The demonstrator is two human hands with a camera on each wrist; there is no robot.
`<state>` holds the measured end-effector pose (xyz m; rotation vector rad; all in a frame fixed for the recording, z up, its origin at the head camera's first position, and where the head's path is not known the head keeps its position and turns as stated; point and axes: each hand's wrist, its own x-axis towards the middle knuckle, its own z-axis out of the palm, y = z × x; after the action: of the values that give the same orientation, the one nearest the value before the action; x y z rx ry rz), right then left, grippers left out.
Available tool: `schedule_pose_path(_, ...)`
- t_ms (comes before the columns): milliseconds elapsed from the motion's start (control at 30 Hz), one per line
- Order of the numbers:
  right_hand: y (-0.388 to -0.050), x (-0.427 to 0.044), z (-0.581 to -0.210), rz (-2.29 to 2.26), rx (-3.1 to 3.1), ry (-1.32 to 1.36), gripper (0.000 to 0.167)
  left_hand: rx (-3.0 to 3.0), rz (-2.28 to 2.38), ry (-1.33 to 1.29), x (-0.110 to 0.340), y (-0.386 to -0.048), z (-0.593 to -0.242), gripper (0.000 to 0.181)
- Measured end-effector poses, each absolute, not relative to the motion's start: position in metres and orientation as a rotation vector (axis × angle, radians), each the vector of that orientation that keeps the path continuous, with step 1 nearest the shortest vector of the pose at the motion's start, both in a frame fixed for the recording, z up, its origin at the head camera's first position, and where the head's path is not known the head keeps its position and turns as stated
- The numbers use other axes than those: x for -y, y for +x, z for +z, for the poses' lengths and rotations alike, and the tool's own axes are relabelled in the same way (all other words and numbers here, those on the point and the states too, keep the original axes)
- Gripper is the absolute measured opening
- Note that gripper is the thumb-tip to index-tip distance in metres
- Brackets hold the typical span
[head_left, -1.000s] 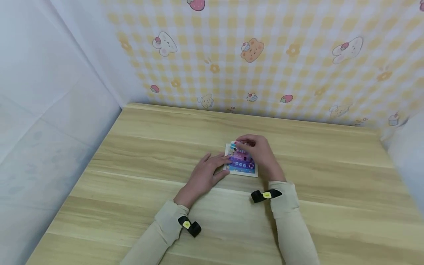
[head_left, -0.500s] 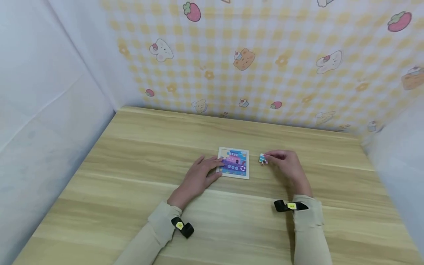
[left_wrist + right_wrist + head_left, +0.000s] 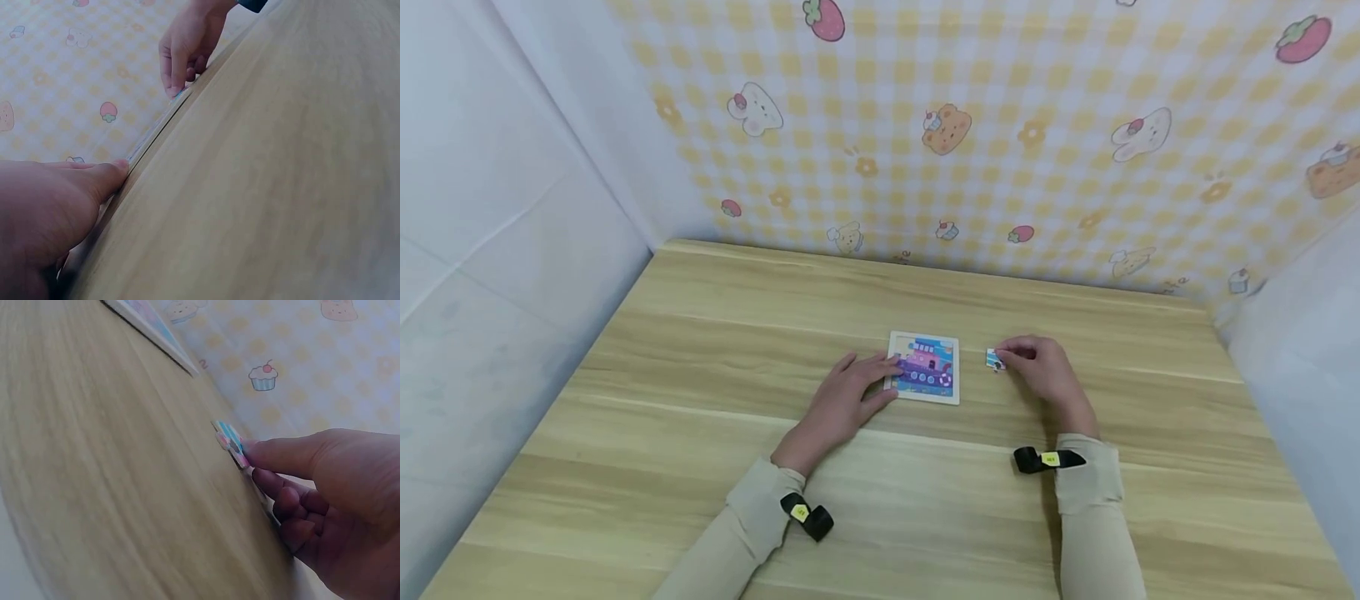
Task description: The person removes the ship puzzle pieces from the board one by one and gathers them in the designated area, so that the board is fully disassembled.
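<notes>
A small square jigsaw puzzle with a white frame point(image 3: 957, 379) lies flat on the table, showing a pink and purple ship. Its upper left corner is bare and pale. My left hand point(image 3: 838, 402) rests at the puzzle's left side, fingers extended over that edge and thumb at the lower left corner. To the right of the puzzle, my right hand point(image 3: 1047, 373) pinches a blue-and-white striped jigsaw piece point(image 3: 993, 358) between thumb and fingers. In the right wrist view the piece point(image 3: 229, 439) is tilted, close to the tabletop; whether it touches is unclear.
The wood-grain table point(image 3: 760, 333) runs back to a yellow checked cloth point(image 3: 1000, 67) with cartoon prints. A white sheet point(image 3: 497, 250) hangs at the left, and white fabric point(image 3: 1300, 333) borders the right. Each wrist wears a black strap.
My right hand has left the puzzle's top and moved right with the jigsaw piece, which has since turned slightly. My left hand stays at the puzzle's left side. The head view has shifted.
</notes>
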<state>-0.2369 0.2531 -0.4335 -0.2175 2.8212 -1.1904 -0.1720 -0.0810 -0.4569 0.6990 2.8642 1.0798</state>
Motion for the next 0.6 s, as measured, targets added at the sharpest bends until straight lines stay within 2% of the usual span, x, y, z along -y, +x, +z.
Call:
schedule_pose_path(200, -0.236, -0.2515, -0.4312, -1.216, -2.785, -0.15, 0.019, -2.86, 1.082, 0.699, 0.0814, -0.1722, -0.4551, 0.042)
schedule_pose_path(600, -0.2359, -0.2536, -0.4344, -1.236, -2.804, -0.181, 0.016, -2.859, 1.077, 0.696, 0.0798, -0.172, -0.4537, 0.042)
